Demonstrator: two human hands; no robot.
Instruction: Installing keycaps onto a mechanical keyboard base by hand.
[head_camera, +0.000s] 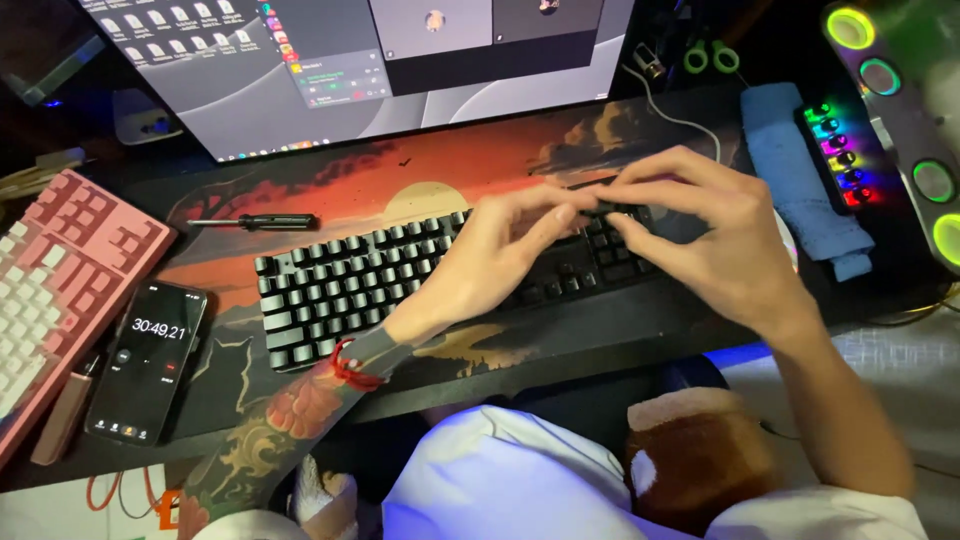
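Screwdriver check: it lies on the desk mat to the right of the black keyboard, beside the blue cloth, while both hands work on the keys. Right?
Not quite. In the head view the screwdriver lies on the desk mat at the upper left of the black keyboard, far from the blue cloth. The rest holds: the left hand and right hand are both at the keys.

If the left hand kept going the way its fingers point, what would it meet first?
The left hand points right and slightly up across the black keyboard; it would likely meet the right hand's fingertips first, already almost touching, though depth is unclear.
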